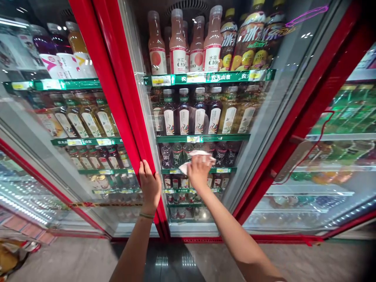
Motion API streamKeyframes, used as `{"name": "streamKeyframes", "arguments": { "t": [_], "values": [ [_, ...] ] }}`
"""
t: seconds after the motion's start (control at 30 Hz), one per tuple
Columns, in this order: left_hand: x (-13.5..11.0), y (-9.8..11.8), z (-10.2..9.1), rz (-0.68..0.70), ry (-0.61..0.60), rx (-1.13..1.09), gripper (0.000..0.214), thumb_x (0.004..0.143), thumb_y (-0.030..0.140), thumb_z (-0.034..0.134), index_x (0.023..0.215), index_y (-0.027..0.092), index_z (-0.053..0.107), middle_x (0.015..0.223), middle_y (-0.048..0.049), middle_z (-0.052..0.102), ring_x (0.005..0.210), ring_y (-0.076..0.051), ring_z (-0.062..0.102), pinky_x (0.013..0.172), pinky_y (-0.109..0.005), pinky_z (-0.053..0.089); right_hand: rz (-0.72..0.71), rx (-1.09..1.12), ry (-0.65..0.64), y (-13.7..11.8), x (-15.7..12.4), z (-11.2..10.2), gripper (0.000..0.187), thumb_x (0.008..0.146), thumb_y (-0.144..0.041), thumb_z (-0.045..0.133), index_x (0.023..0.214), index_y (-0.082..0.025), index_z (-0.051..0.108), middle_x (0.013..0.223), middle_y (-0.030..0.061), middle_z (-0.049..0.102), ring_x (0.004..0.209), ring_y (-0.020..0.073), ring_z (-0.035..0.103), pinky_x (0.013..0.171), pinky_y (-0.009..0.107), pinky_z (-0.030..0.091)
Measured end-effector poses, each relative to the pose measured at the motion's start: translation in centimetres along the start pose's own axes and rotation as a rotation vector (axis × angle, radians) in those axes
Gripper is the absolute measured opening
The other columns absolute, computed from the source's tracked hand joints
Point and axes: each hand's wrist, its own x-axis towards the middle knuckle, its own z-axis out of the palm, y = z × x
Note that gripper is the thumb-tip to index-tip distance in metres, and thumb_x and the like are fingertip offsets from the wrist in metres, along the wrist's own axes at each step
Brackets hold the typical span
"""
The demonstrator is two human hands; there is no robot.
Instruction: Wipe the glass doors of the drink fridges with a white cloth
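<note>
My right hand (199, 172) presses a crumpled white cloth (201, 154) against the glass door (188, 135) of a drinks fridge. Parts of the cloth stick out above the fingers and to the left of the hand. On the red door frame (133, 129) rests my left hand (150, 184), its fingers stretched out along the frame and nothing visible in them. A thin band (147, 215) circles the left wrist. Behind the glass, near my right hand, dark bottles (177, 154) stand in a row.
Pink bottles (176, 43) fill the top shelf, with labelled tea bottles (184, 113) below. To the right, a white power strip (293, 160) with a red cord hangs on a red frame. Grey floor (85, 258) lies below; a brown item (8, 256) is at the lower left.
</note>
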Motion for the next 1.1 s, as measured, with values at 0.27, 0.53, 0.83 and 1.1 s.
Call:
{"name": "streamKeyframes", "arguments": {
  "t": [0.27,0.53,0.83,1.1],
  "values": [
    [1.0,-1.8,-0.8,-0.149,0.058,-0.077,0.053,0.100,0.032,0.055,0.151,0.023,0.045,0.135,-0.0163,0.062,0.117,-0.024,0.065,0.095,-0.040,0.059,-0.193,-0.011,-0.161,3.5,-0.3,-2.6,0.051,0.099,-0.029,0.051,0.150,-0.029,0.052,0.151,0.0126,0.056,0.153,0.0350,0.030,0.122,0.072,0.018],
    [1.9,-1.6,-1.0,-0.095,0.024,0.105,0.055,0.099,0.031,0.054,0.153,0.021,0.045,0.119,-0.0151,0.062,0.112,-0.025,0.065,0.097,-0.041,0.056,-0.193,0.034,-0.109,-4.6,1.5,0.8,0.054,0.102,-0.029,0.046,0.155,-0.026,0.044,0.155,0.0146,0.052,0.155,0.0367,0.027,0.120,0.074,0.016],
    [0.4,-0.6,-1.8,-0.057,-0.102,-0.078,0.061,0.103,0.028,0.044,0.161,0.022,0.028,0.161,-0.0204,0.035,0.150,-0.031,0.039,0.118,-0.050,0.043,-0.126,-0.022,-0.005,-5.0,4.0,0.2,0.051,0.099,-0.029,0.052,0.150,-0.026,0.052,0.154,0.0132,0.052,0.156,0.0369,0.023,0.122,0.074,0.009],
    [0.3,2.4,-1.0,0.129,-0.071,-0.203,0.051,0.103,0.020,0.041,0.154,0.024,0.041,0.160,-0.0163,0.039,0.154,-0.026,0.031,0.124,-0.052,0.034,-0.393,-0.087,-0.159,0.6,3.3,-2.7,0.054,0.099,-0.025,0.053,0.152,-0.034,0.048,0.152,0.0046,0.057,0.151,0.0282,0.037,0.128,0.062,0.012]
  ]
}}
